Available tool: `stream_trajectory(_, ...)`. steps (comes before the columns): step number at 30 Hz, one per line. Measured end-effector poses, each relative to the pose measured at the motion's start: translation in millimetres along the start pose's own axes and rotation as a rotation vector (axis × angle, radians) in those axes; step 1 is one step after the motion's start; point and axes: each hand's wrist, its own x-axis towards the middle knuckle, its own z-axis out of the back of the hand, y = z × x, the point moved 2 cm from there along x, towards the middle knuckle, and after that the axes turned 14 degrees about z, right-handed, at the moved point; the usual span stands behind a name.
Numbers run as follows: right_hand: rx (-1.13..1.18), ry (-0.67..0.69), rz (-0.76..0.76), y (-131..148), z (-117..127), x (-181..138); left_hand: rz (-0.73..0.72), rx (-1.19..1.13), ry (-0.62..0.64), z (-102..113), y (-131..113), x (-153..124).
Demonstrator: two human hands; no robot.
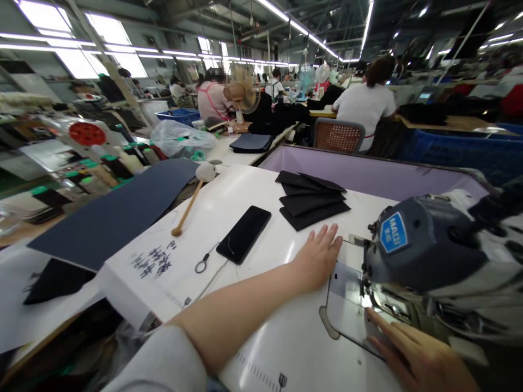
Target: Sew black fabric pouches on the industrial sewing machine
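My left hand lies flat and open on the white table, fingers stretched toward a stack of black fabric pieces just beyond the fingertips. My right hand rests at the front of the sewing machine's metal plate, index finger extended toward the needle area; it holds nothing that I can see. The grey sewing machine head with a blue label stands over the plate at the right.
A black phone, small thread snips and a wooden-handled mallet lie left of my arm. A long dark blue fabric sheet lies at the left. Other people sit at tables behind, one on a mesh chair.
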Motion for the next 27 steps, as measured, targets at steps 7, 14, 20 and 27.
stream_trajectory(7, 0.009, 0.137, -0.038, 11.5, 59.6, 0.1, -0.309, -0.080, 0.137, 26.8, -7.4, -57.7)
stream_trajectory(14, -0.206, 0.237, -0.297, 3.2, 101.7, -30.4, -0.265, -0.403, -0.253, 7.1, 7.4, -92.9)
stream_trajectory(20, -0.282, 0.270, -0.471, 6.6, 90.1, -56.2, -0.305, -0.372, -0.245, 5.5, 4.0, -84.4)
stream_trajectory(27, -0.344, 0.100, -0.531, 11.2, 87.9, -68.2, -0.251, -0.401, -0.250, 0.4, 7.6, -83.9)
